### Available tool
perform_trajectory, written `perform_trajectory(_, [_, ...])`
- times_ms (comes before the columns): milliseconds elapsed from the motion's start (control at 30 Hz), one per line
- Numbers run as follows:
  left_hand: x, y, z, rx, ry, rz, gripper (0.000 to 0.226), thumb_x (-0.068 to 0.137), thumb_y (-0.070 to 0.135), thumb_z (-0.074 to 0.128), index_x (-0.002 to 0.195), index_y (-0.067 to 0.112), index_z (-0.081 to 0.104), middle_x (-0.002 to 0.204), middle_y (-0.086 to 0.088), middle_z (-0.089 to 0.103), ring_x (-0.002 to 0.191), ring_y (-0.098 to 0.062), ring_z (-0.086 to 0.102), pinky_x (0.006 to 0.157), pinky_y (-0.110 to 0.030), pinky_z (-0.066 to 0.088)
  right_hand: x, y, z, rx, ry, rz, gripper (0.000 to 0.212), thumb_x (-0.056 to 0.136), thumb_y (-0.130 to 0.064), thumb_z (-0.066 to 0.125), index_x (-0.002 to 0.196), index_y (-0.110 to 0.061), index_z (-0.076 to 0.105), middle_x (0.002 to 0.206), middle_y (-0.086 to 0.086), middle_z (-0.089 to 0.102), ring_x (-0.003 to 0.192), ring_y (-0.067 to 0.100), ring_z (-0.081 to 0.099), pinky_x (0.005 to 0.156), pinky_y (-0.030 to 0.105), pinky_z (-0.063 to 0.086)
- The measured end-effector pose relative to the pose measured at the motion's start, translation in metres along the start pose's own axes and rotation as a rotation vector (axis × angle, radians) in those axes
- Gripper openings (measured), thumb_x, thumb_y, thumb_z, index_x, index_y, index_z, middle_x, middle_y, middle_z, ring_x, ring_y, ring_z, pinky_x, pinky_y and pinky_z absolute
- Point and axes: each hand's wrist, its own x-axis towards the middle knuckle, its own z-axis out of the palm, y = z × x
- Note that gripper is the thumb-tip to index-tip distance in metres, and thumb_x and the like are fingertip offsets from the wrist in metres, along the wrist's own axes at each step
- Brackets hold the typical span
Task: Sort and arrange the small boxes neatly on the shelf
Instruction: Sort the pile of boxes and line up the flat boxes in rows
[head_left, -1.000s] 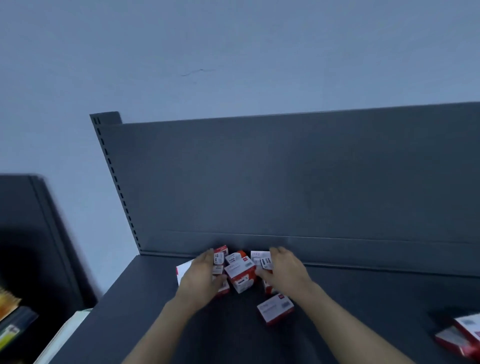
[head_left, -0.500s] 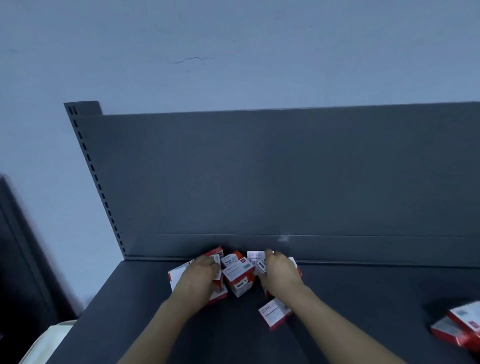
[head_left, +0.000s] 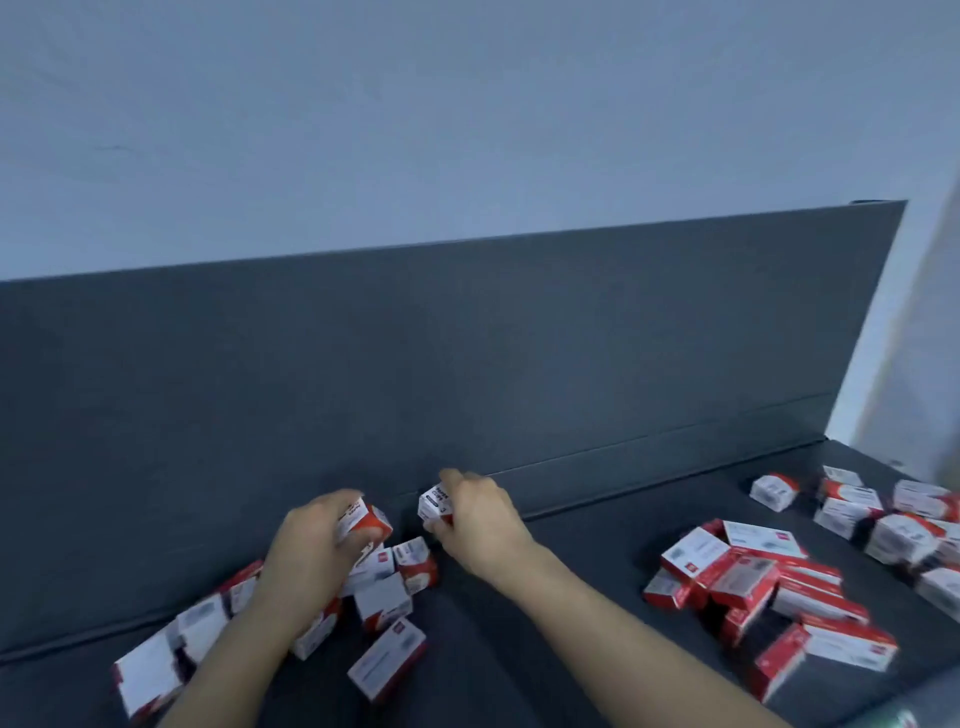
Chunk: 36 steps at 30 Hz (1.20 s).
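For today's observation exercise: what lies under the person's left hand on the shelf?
The left hand grips one red-and-white box above a jumbled pile of boxes. Boxes directly beneath the palm are hidden.

Place: shop or stockroom
Fixture: dark metal display shelf (head_left: 597, 545) with back panel (head_left: 467, 353)
Stock: many identical small red-and-white boxes (head_left: 753, 577)
Backdrop: plain pale wall (head_left: 415, 130)

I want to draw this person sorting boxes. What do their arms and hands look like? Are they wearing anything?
Both arms are bare all the way to the bottom edge of the picture: no sleeves show. The left hand and the right hand wear no gloves. No rings, watch or bracelet can be seen, though the picture is a bit blurry. The forearms are slim and long.
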Motion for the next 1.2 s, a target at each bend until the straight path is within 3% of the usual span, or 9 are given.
perform_trajectory(67, [0.008, 0.036, 0.015, -0.044, 0.006, 0.018, 0.036, 0.079, 0.020, 0.072, 0.111, 0.007, 0.064, 0.103, -0.007, 0.069, 0.096, -0.024, 0.062, 0.077, -0.026, 0.040, -0.008, 0.027, -0.022, 0.009, 0.038, 0.036, 0.040, 0.087, -0.024, 0.060, 0.119, -0.005, 0.046, 0.117, 0.020, 0.057, 0.108, 0.038, 0.054, 0.085, 0.038, 0.044])
perform_trajectory(233, [0.024, 0.133, 0.074, -0.107, -0.040, 0.138, 0.030, 0.079, 0.022, 0.071, 0.105, 0.008, 0.065, 0.096, -0.005, 0.069, 0.093, -0.025, 0.063, 0.077, -0.030, 0.043, -0.035, 0.115, -0.080, 0.003, 0.110, 0.098, 0.038, 0.087, -0.026, 0.060, 0.116, -0.004, 0.047, 0.116, 0.019, 0.057, 0.108, 0.037, 0.053, 0.085, 0.036, 0.042])
perform_trajectory(400, [0.031, 0.239, 0.148, -0.173, -0.048, 0.225, 0.036, 0.083, 0.025, 0.067, 0.116, 0.009, 0.061, 0.109, -0.004, 0.067, 0.101, -0.021, 0.061, 0.086, -0.030, 0.044, -0.064, 0.228, -0.141, -0.042, 0.137, 0.160, 0.036, 0.087, -0.025, 0.060, 0.114, -0.004, 0.048, 0.116, 0.018, 0.058, 0.107, 0.035, 0.054, 0.085, 0.035, 0.043])
perform_trajectory(667, [0.040, 0.374, 0.260, -0.238, -0.115, 0.172, 0.034, 0.087, 0.023, 0.062, 0.116, 0.005, 0.060, 0.110, -0.009, 0.066, 0.104, -0.024, 0.059, 0.084, -0.026, 0.039, -0.088, 0.382, -0.218, -0.137, 0.128, 0.206, 0.038, 0.088, -0.026, 0.059, 0.118, -0.005, 0.050, 0.117, 0.016, 0.059, 0.109, 0.032, 0.055, 0.086, 0.033, 0.043])
perform_trajectory(800, [0.060, 0.402, 0.305, -0.156, -0.201, 0.097, 0.026, 0.088, 0.023, 0.059, 0.104, 0.002, 0.061, 0.101, -0.012, 0.065, 0.099, -0.030, 0.058, 0.076, -0.028, 0.037, -0.078, 0.432, -0.227, -0.131, 0.089, 0.245, 0.034, 0.088, -0.022, 0.059, 0.115, -0.004, 0.052, 0.115, 0.016, 0.059, 0.106, 0.031, 0.056, 0.084, 0.034, 0.045])
perform_trajectory(900, [0.077, 0.409, 0.330, -0.068, -0.246, 0.031, 0.024, 0.090, 0.022, 0.055, 0.098, 0.001, 0.060, 0.103, -0.015, 0.064, 0.099, -0.030, 0.058, 0.076, -0.030, 0.038, -0.065, 0.457, -0.222, -0.138, 0.028, 0.278, 0.018, 0.088, -0.017, 0.058, 0.100, -0.005, 0.052, 0.113, 0.015, 0.059, 0.104, 0.030, 0.056, 0.080, 0.033, 0.043])
perform_trajectory(1000, [0.086, 0.409, 0.350, -0.004, -0.299, -0.008, 0.022, 0.093, 0.020, 0.049, 0.090, 0.000, 0.057, 0.105, -0.020, 0.063, 0.099, -0.034, 0.057, 0.078, -0.035, 0.041, -0.053, 0.475, -0.212, -0.131, -0.045, 0.312, 0.016, 0.087, -0.013, 0.057, 0.100, -0.004, 0.054, 0.113, 0.014, 0.060, 0.103, 0.029, 0.057, 0.075, 0.031, 0.042])
perform_trajectory(1200, [0.092, 0.405, 0.375, 0.041, -0.324, -0.050, 0.029, 0.098, 0.016, 0.038, 0.109, -0.004, 0.056, 0.117, -0.023, 0.057, 0.109, -0.034, 0.054, 0.087, -0.034, 0.040, -0.040, 0.494, -0.198, -0.084, -0.159, 0.359, 0.025, 0.085, -0.008, 0.054, 0.110, -0.005, 0.055, 0.118, 0.013, 0.059, 0.109, 0.029, 0.056, 0.084, 0.034, 0.047])
